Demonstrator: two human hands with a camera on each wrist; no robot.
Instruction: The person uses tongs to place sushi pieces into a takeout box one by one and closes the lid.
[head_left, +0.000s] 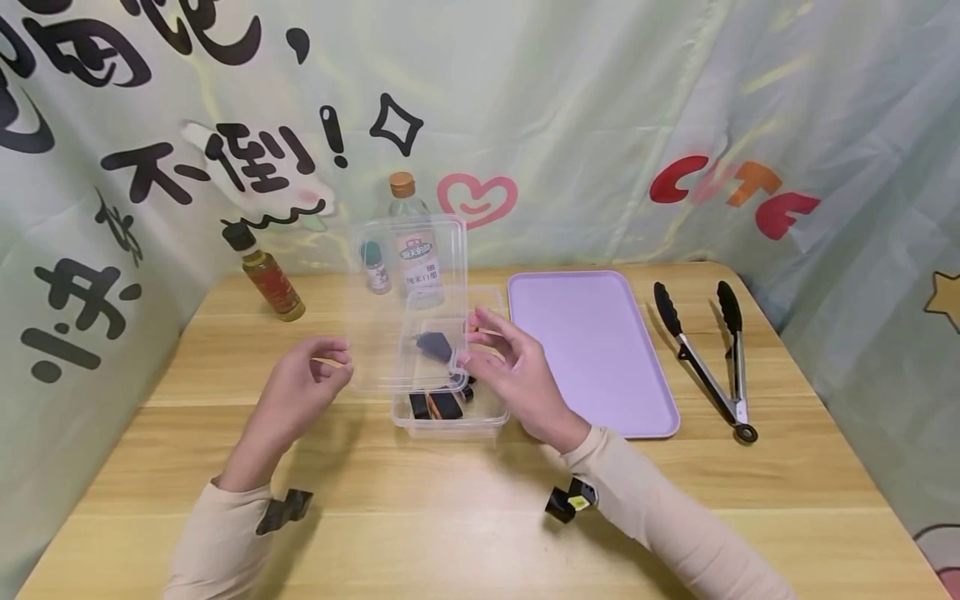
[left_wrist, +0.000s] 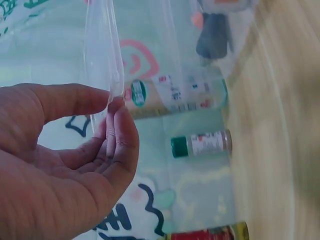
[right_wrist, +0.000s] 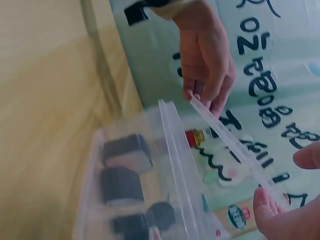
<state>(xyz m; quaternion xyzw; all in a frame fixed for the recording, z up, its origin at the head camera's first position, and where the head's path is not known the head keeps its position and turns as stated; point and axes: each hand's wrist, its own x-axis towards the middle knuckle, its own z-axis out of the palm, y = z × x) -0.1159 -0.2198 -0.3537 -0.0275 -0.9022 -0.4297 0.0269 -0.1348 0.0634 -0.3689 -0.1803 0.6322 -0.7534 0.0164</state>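
A clear plastic lid (head_left: 405, 258) stands tilted upright over the back of a clear plastic box (head_left: 450, 425). My left hand (left_wrist: 85, 150) pinches the lid's left edge between thumb and fingers. At the lid's right edge is my right hand (head_left: 517, 367), its thumb and fingers spread to either side. In the right wrist view, the right hand's fingers touch the lid's end, while another digit stands apart from it. Several dark, blocky pieces (right_wrist: 122, 185) lie inside the box. One dark blue-grey piece (head_left: 435, 346) shows through the lid.
Behind the lid stand a clear vinegar bottle (head_left: 402, 185) with an orange cap and a small green-capped shaker (head_left: 377, 271). A black-capped sauce bottle (head_left: 270, 279) is at the back left. Right of the box lie a purple tray (head_left: 600, 350) and black-tipped tongs (head_left: 705, 375).
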